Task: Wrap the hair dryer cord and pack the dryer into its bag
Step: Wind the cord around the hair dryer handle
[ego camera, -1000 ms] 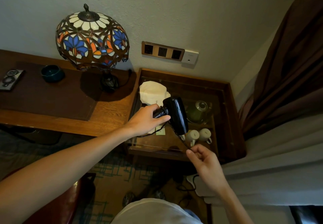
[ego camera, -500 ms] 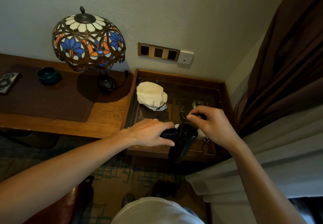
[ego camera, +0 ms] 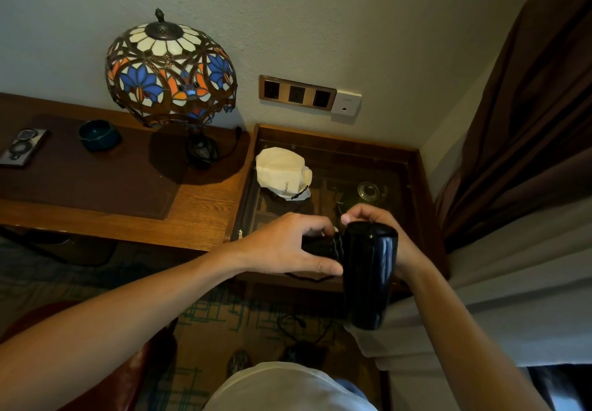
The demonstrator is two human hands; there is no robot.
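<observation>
The black hair dryer (ego camera: 368,269) hangs in front of me with its barrel pointing down toward the floor. My left hand (ego camera: 288,244) grips its handle, where the black cord (ego camera: 326,244) lies in a few turns. My right hand (ego camera: 378,218) reaches around behind the top of the barrel, fingertips pinched on the cord at the handle. A loop of cord sags below my left hand, and more of it trails on the floor. The cream drawstring bag (ego camera: 282,173) lies crumpled on the glass-topped side table (ego camera: 352,157), beyond both hands.
A stained-glass lamp (ego camera: 169,70) stands on the wooden desk (ego camera: 198,215) to the left, with a teal bowl (ego camera: 99,135) and a small tray (ego camera: 22,146). Wall sockets (ego camera: 298,93) sit above the side table. Brown curtains (ego camera: 528,122) hang at the right.
The dryer has turned from barrel-up over the table to barrel-down nearer me. My right hand rose from below the table edge to the top of the dryer, bringing the cord to the handle.
</observation>
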